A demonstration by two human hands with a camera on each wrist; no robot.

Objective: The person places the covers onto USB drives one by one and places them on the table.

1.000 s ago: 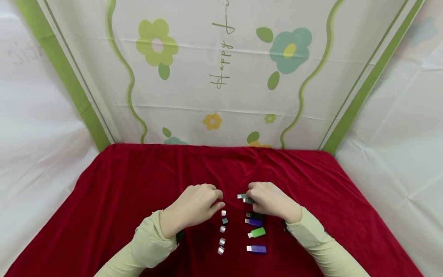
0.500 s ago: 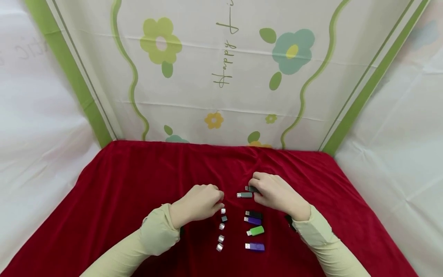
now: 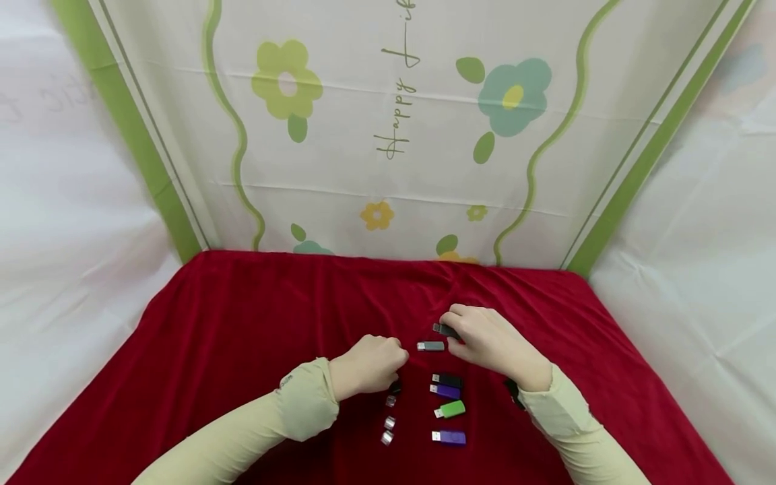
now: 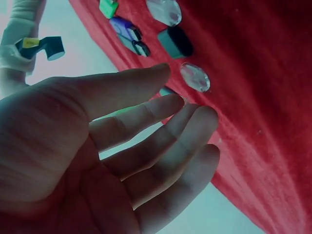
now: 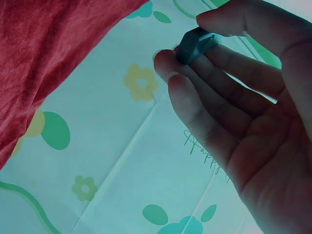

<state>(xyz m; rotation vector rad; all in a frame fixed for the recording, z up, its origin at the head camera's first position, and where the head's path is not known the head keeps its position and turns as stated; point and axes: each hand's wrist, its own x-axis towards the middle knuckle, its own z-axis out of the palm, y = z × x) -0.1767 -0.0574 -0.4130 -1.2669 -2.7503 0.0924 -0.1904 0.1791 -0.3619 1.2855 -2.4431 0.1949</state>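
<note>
My right hand [image 3: 494, 340] pinches a dark USB stick [image 3: 446, 331] between thumb and fingers; the right wrist view shows this USB stick [image 5: 191, 45] at the fingertips. A grey USB stick [image 3: 430, 346] lies just left of that hand. Over the far end of a column of small pieces is my left hand [image 3: 371, 365]. In the left wrist view the left hand [image 4: 122, 141] has loosely bent fingers, thumb apart, and nothing held. Past its fingertips lie a clear piece [image 4: 195, 77] and a dark block [image 4: 174, 42]; the head view hides that clear piece.
Nearer me on the red cloth [image 3: 273, 303] lie a black USB stick [image 3: 447, 381], a purple one [image 3: 445, 391], a green one [image 3: 450, 409] and another purple one [image 3: 449, 438]. Left of them are more clear pieces [image 3: 390, 423]. A flowered curtain [image 3: 339, 148] hangs behind.
My right hand has carried the dark USB stick away from the grey one, up and to the right. The left hand has shifted right, now covering the column's far end.
</note>
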